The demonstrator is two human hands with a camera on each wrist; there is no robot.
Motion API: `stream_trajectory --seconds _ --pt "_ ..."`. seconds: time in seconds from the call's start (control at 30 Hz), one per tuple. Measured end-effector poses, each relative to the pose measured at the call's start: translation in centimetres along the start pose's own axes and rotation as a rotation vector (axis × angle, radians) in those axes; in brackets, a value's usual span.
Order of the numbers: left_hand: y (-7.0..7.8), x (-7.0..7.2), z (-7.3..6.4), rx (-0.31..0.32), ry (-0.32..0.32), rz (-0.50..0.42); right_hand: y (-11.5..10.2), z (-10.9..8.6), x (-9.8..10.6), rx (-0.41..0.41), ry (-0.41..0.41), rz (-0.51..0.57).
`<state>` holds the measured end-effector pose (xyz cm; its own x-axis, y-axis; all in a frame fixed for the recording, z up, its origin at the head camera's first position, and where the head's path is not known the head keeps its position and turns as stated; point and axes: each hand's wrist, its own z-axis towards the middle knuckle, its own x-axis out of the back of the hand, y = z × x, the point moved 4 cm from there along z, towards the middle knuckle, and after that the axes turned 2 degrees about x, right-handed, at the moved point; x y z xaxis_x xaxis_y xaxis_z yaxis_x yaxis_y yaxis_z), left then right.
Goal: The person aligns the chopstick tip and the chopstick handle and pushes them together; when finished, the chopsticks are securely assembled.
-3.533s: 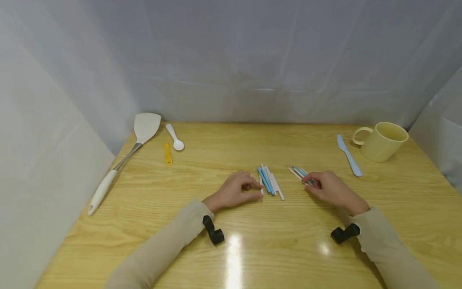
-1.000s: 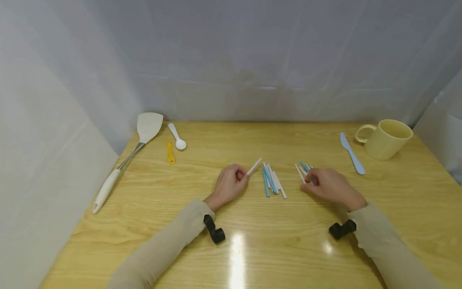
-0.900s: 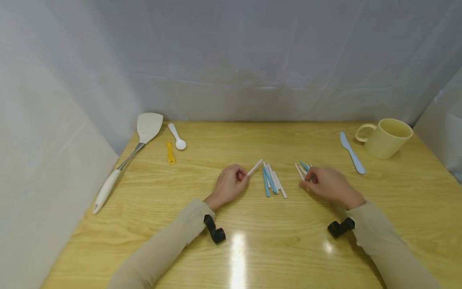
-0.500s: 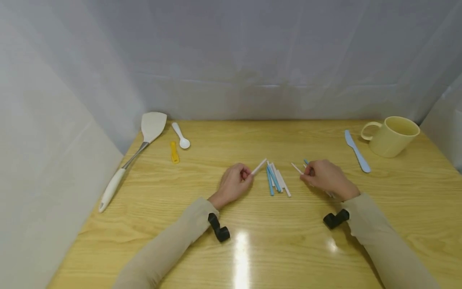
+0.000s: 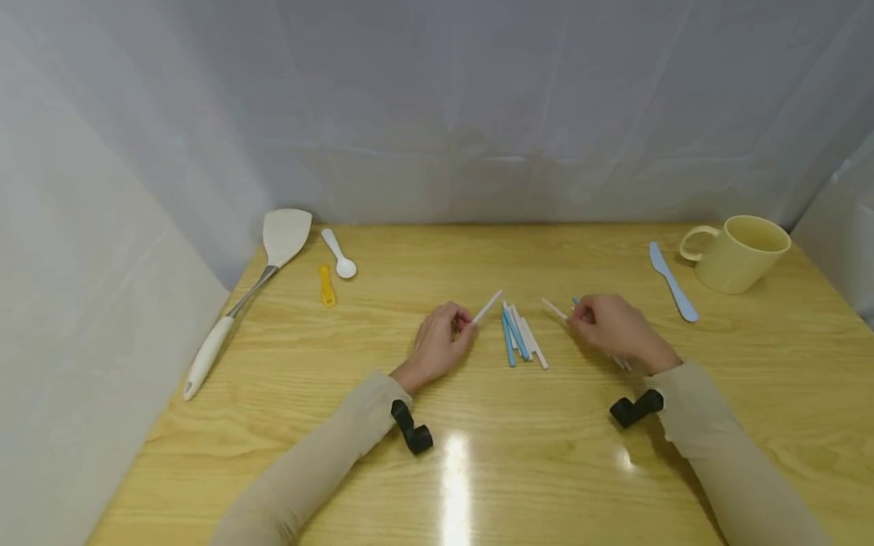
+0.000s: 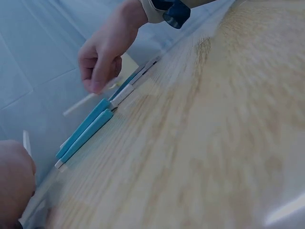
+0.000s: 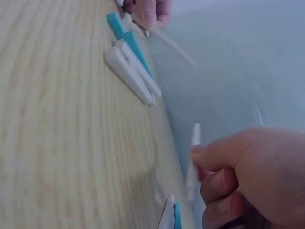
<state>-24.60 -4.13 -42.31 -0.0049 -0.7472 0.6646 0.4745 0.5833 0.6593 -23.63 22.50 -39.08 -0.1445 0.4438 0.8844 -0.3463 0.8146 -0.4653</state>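
My left hand (image 5: 440, 345) pinches a thin white stick (image 5: 488, 306), held slanting up and to the right. Opposite it, my right hand (image 5: 614, 326) pinches another white stick (image 5: 554, 308) between thumb and index finger; the right wrist view shows this stick (image 7: 196, 134) raised over the table. Between the hands lies a small pile of blue and white sticks (image 5: 522, 339). A second group of sticks (image 5: 622, 363) lies beneath my right hand, mostly hidden by it, with white ends and a blue tip showing.
At the far left lie a white spatula (image 5: 287, 235), a white spoon (image 5: 345, 268) and a small yellow piece (image 5: 328, 288). A light blue knife (image 5: 672, 282) and a yellow mug (image 5: 734, 262) are at the back right. Pale cloth (image 5: 437, 114) hangs behind the wooden table (image 5: 532, 462).
The left hand has taken a white stick from the middle pile and drawn it left. The right hand has lifted a white stick off the right group, its tip swinging left.
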Motion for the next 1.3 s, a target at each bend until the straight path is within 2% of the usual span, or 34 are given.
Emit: stream_trajectory --seconds 0.23,0.4,0.57,0.77,1.0,1.2,1.3 --pt "0.2 0.1 0.0 -0.043 -0.018 -0.047 -1.2 0.9 0.3 0.057 0.019 0.08" --pt "0.4 -0.4 0.1 -0.074 -0.041 -0.143 -1.9 1.5 -0.3 0.118 0.029 0.183" --pt "0.4 -0.5 0.1 -0.087 -0.035 -0.174 -2.6 1.8 -0.4 0.146 0.097 0.277" --pt "0.5 -0.3 0.0 -0.106 -0.026 -0.214 -3.6 2.4 0.1 0.153 0.142 0.41" --pt "0.4 -0.6 -0.3 -0.123 -0.099 -0.241 -4.7 3.6 0.1 0.296 0.218 0.591" --pt "0.4 -0.7 -0.4 -0.149 -0.121 -0.231 -5.2 4.1 0.3 0.235 0.322 0.717" --pt "0.5 -0.9 -0.3 -0.145 -0.146 -0.226 -5.3 4.3 0.3 0.229 0.352 0.735"
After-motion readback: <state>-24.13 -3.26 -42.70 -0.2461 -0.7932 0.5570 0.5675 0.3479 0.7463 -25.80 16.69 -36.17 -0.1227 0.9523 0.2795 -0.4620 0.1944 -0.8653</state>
